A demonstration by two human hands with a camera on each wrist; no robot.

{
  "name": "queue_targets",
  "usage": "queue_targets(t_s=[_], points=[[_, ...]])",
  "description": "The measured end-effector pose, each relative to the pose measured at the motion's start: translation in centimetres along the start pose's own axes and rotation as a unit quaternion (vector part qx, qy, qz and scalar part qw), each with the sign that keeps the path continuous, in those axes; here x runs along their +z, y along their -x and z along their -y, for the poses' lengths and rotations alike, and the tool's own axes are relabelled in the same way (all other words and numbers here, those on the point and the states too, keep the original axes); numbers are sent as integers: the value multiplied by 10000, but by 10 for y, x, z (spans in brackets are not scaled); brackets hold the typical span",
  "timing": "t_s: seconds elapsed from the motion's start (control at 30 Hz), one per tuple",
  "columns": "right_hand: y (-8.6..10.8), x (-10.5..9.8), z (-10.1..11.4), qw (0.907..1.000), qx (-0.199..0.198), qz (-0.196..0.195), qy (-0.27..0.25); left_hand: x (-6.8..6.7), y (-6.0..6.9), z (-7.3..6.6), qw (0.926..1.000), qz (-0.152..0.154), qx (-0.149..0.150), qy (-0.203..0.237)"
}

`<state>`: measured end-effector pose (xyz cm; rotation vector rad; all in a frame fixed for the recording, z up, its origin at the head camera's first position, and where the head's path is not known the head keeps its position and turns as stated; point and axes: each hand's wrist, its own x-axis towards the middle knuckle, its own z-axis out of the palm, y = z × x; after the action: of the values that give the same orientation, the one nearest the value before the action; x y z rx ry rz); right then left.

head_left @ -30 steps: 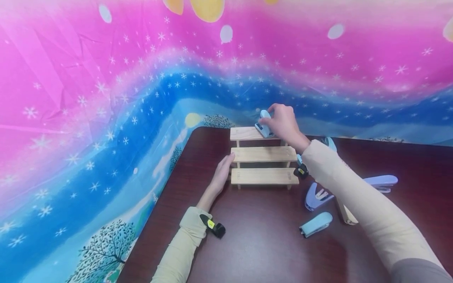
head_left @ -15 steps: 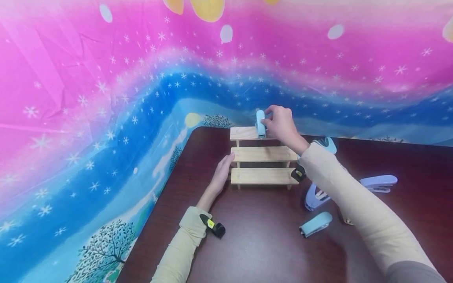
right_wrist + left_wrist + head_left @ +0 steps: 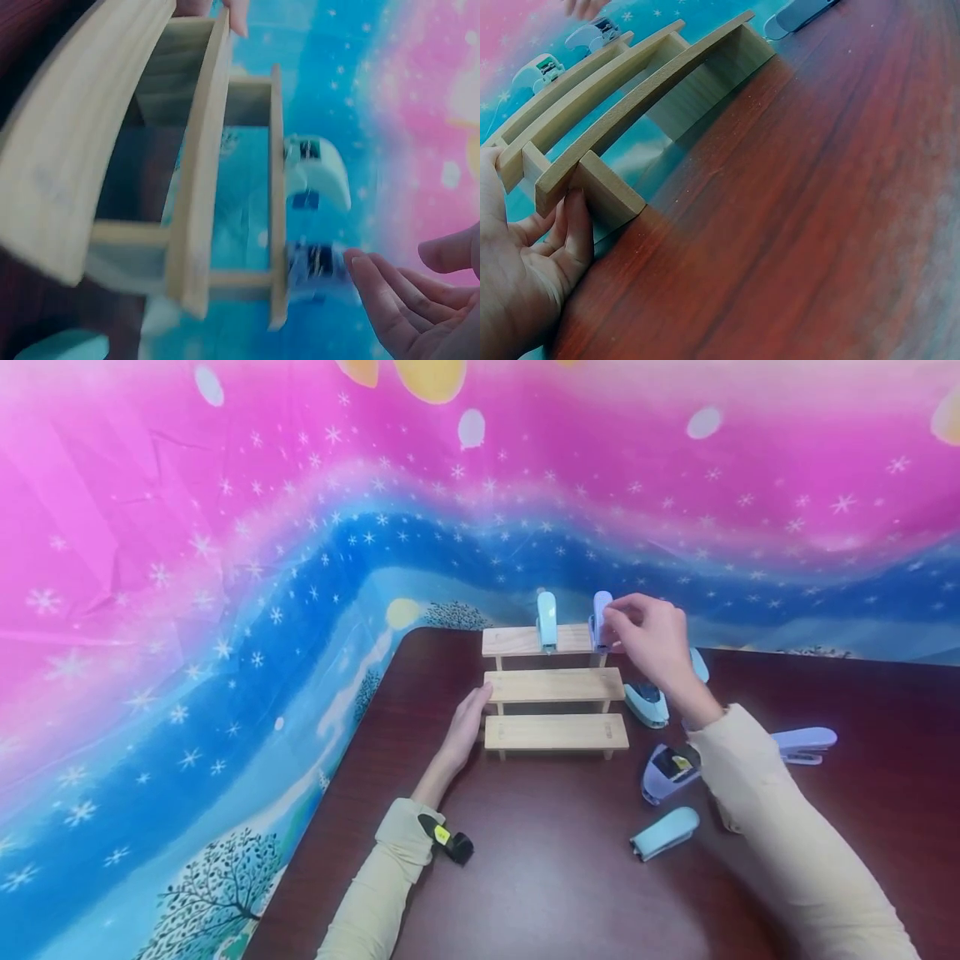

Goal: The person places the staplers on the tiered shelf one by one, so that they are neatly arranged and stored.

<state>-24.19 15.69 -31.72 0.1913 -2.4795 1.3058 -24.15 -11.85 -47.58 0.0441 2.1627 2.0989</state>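
Note:
A three-tier wooden rack [image 3: 555,732] stands on the dark table. My left hand [image 3: 462,727] grips its left end, the fingers [image 3: 577,229] curled against a leg in the left wrist view. On the top tier a mint stapler [image 3: 547,620] stands upright near the middle. To its right, at the tier's end, is a purple stapler [image 3: 601,620]. My right hand [image 3: 654,639] is beside the purple stapler; in the right wrist view its fingers [image 3: 382,300] are extended, thumb apart, tips close to that stapler. Whether they touch it I cannot tell.
Right of the rack lie a mint stapler [image 3: 647,706], a purple stapler [image 3: 667,774] and, nearer, another mint stapler [image 3: 666,833]. Farther right is one more purple stapler [image 3: 808,743], partly behind the right sleeve. A printed cloth [image 3: 315,635] hangs behind the table.
My right hand has let go of the mint stapler, which it had turned upright on the top tier, and has moved right, uncovering the purple stapler. The left hand stays on the rack.

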Motion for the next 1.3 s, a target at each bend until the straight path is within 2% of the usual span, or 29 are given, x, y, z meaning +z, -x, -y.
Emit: queue_targets(t_s=[0.27,0.67,1.0,1.13,1.3], points=[[15,-30,-38,9965,698,29,-452,-1,0,-1,9999,119,-72,1],[34,-64,-89,9943,1055,171,-30,1,2,-2,9999,48,-114,-49],[46,-78,-117,9912,1268,368,92,-2,2,-3,9998,71,-123,-103],[50,-84,-126,9898,1279,601,194,-2,1,-2,9998,69,-130,-107],[56,-94,-135,9813,1184,1242,870,-1,1,-2,9998,75,-120,-120]])
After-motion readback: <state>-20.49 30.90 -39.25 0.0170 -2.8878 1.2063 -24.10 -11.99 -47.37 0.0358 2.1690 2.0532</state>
